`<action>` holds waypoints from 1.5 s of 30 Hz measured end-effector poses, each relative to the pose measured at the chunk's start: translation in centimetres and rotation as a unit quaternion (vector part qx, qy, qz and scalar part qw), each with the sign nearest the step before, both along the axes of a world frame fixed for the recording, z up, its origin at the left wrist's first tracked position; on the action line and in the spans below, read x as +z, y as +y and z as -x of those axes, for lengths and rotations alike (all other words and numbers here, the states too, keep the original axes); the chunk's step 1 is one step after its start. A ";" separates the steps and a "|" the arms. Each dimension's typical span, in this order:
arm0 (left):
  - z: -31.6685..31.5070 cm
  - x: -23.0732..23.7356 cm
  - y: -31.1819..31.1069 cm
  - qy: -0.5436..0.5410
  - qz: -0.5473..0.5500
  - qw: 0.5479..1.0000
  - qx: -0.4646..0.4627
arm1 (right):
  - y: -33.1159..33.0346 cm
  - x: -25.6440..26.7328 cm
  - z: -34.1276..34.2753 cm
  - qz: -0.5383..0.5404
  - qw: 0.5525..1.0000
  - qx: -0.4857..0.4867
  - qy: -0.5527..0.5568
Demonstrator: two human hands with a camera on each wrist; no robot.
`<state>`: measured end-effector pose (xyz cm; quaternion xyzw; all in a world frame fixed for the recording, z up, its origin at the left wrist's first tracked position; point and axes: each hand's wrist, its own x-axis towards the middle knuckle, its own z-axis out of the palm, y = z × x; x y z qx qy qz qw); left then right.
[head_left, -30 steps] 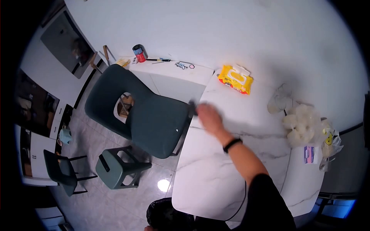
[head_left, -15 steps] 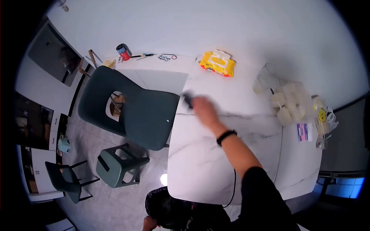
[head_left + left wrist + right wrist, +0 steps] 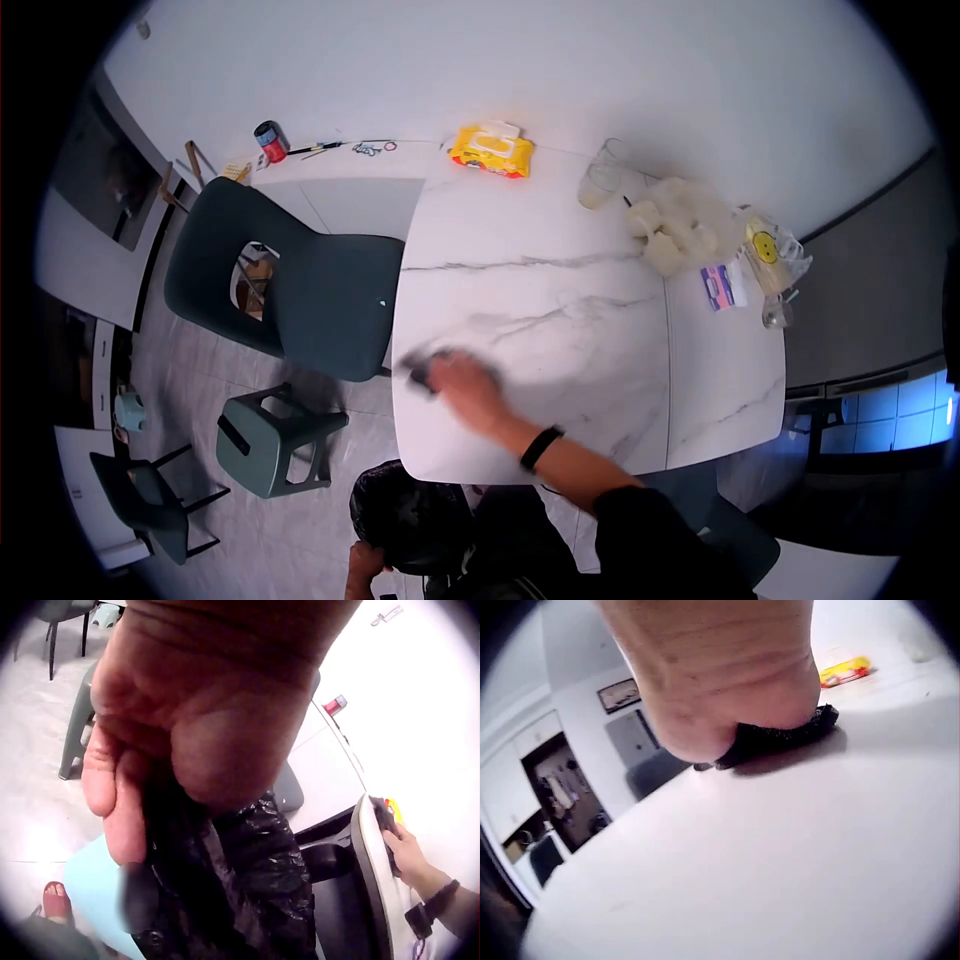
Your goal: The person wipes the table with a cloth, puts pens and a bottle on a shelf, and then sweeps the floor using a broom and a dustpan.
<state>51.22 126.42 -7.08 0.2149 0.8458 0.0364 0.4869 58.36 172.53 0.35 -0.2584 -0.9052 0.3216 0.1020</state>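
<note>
A person's right hand point(image 3: 470, 390) is pressing a dark cloth point(image 3: 425, 372) to the marble-patterned tabletop point(image 3: 540, 320), with the fingers curling over it and the heel of the palm riding low above the surface. The cloth is lying close beside the left edge, toward the near left corner, its folded end point(image 3: 823, 721) sticking out past the palm in the right wrist view. The left hand point(image 3: 366, 560) is gripping the rim of a light blue bin point(image 3: 97, 889) below the near edge, its fingers hooking over a black bin liner point(image 3: 259, 877). A yellow wipes pack point(image 3: 492, 150) is sitting by the far edge. Judging by its folds, the cloth is likely handling as a light, soft, limp thing with nothing to break; whether it is damp, the pictures are not showing. Its middle is probably offering the best hold, bunched under the fingers and thumb, since loose ends could be dragging or doubling under on the smooth top. The liner is looking thin, slick and easy to tear, so pinching it together with the bin's stiffer rim is seeming the surer grip.
</note>
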 end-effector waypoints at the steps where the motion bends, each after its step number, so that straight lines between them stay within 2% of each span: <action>1: 0.3 0.7 0.6 -0.014 0.004 0.999 0.037 | -3.3 -0.4 -1.3 -0.153 0.977 0.121 0.082; 2: 0.5 2.1 1.6 -0.027 0.010 0.997 0.072 | -5.8 0.3 -2.7 -0.117 0.978 0.160 0.067; 3: 0.6 3.6 2.6 -0.015 0.005 0.999 0.051 | -6.9 1.7 -4.0 -0.120 0.977 0.163 0.070; 5: 0.5 6.6 4.7 0.008 -0.005 1.000 0.009 | -4.6 1.1 -7.2 -0.069 0.988 0.108 0.090; 6: 0.5 7.6 5.2 0.002 0.001 1.000 0.021 | -1.4 -0.2 -8.8 -0.063 0.993 0.012 0.102; 7: 0.4 8.5 5.4 -0.003 0.008 0.999 0.035 | 3.0 0.6 -11.5 -0.033 0.998 -0.041 0.031; 8: 0.3 8.7 5.6 -0.007 0.011 0.998 0.053 | 6.5 1.9 -14.3 -0.024 0.983 -0.176 0.041; 9: 0.2 7.9 4.7 -0.023 0.020 0.996 0.082 | 9.6 1.5 -16.9 -0.083 0.949 -0.305 -0.009; 11: 0.4 5.7 2.7 -0.055 0.037 0.989 0.136 | 11.6 -0.9 -19.2 -0.323 0.889 -0.322 0.041; 12: 0.4 5.7 2.4 -0.052 0.018 0.987 0.148 | 9.5 -1.6 -17.4 -0.187 0.914 -0.359 0.014; 13: 0.5 5.3 2.1 -0.057 0.007 0.987 0.150 | 6.0 -1.4 -14.5 -0.157 0.938 -0.308 0.015; 15: 0.1 4.6 1.4 -0.067 -0.013 0.985 0.161 | -3.1 -0.7 -9.3 -0.114 0.977 -0.148 0.102; 16: -0.1 4.4 1.5 -0.068 -0.001 0.984 0.162 | -7.4 -0.6 -7.4 -0.015 0.991 -0.066 0.112; 17: 0.0 4.3 1.7 -0.067 0.011 0.985 0.160 | -10.7 2.3 -6.5 0.040 0.998 0.001 0.048; 19: 0.4 3.9 1.9 -0.059 0.020 0.987 0.150 | -13.3 2.5 -7.6 -0.103 0.979 0.131 0.115; 21: 0.1 3.4 1.5 -0.049 0.015 0.989 0.142 | -11.3 1.5 -10.2 -0.135 0.975 0.151 0.096; 22: 0.2 2.0 0.5 -0.041 0.016 0.988 0.146 | -9.4 1.1 -12.0 -0.106 0.983 0.117 0.089; 23: 0.2 2.1 0.6 -0.043 0.016 0.988 0.146 | -6.9 1.2 -14.1 -0.072 0.995 0.033 0.066; 24: -0.1 2.4 0.5 -0.047 0.017 0.988 0.149 | -4.2 1.7 -17.0 -0.154 0.986 -0.056 0.036; 25: -0.5 2.8 0.4 -0.051 0.020 0.987 0.152 | -1.5 2.2 -19.9 -0.033 0.976 -0.214 0.013; 26: -0.5 2.4 -0.2 -0.048 0.007 0.992 0.120 | 0.7 1.1 -23.1 -0.085 0.943 -0.319 0.029; 27: -0.3 2.0 -0.7 -0.043 -0.006 0.995 0.089 | 2.3 1.3 -25.9 -0.090 0.905 -0.416 0.012; 28: -0.6 1.7 -1.4 -0.039 -0.017 0.997 0.060 | 4.3 -2.8 -29.7 -0.270 0.850 -0.453 -0.010; 29: -1.1 2.4 -1.7 -0.043 -0.008 0.995 0.088 | 5.1 -1.2 -30.1 -0.177 0.831 -0.525 -0.043; 31: -1.4 5.0 0.1 -0.047 0.007 0.989 0.140 | 5.7 -2.3 -27.4 -0.259 0.797 -0.538 -0.085; 32: -1.4 4.0 -1.2 -0.063 -0.042 0.989 0.129 | 5.5 -2.0 -24.5 -0.177 0.842 -0.504 -0.073; 33: -1.3 3.8 -1.4 -0.065 -0.044 0.986 0.144 | 4.3 -1.8 -20.9 -0.094 0.876 -0.470 -0.060; 34: -1.5 3.7 -1.7 -0.069 -0.044 0.984 0.157 | 1.9 -4.6 -17.0 -0.144 0.900 -0.411 0.020; 35: -1.7 3.7 -1.8 -0.075 -0.045 0.982 0.167 | -2.1 -2.9 -13.0 -0.117 0.936 -0.329 0.051; 36: -1.7 3.7 -1.8 -0.082 -0.035 0.981 0.172 | -6.2 -1.2 -9.7 -0.089 0.963 -0.251 0.034; 37: -1.4 4.0 -1.4 -0.089 -0.027 0.980 0.177 | -10.1 -0.5 -7.4 -0.057 0.977 -0.188 0.087; 38: -1.2 4.2 -0.8 -0.095 -0.020 0.978 0.183 | -12.2 -0.9 -6.5 -0.044 0.981 -0.057 0.180; 39: -1.0 4.4 -0.6 -0.088 -0.019 0.980 0.180 | -14.8 1.7 -6.0 -0.170 0.974 -0.036 0.143; 41: -0.7 4.8 -0.5 -0.073 -0.017 0.981 0.178 | -13.5 2.5 -6.8 -0.124 0.983 -0.033 0.129; 43: -0.1 5.6 -0.5 -0.086 -0.034 0.983 0.156 | -8.9 2.9 -9.6 -0.044 0.989 -0.062 0.127; 44: 0.2 5.5 -0.7 -0.090 -0.042 0.985 0.141 | -5.3 0.4 -11.8 -0.190 0.963 -0.107 0.157; 45: 0.2 5.4 -1.0 -0.095 -0.049 0.986 0.131 | -2.6 0.5 -14.9 -0.185 0.952 -0.221 0.102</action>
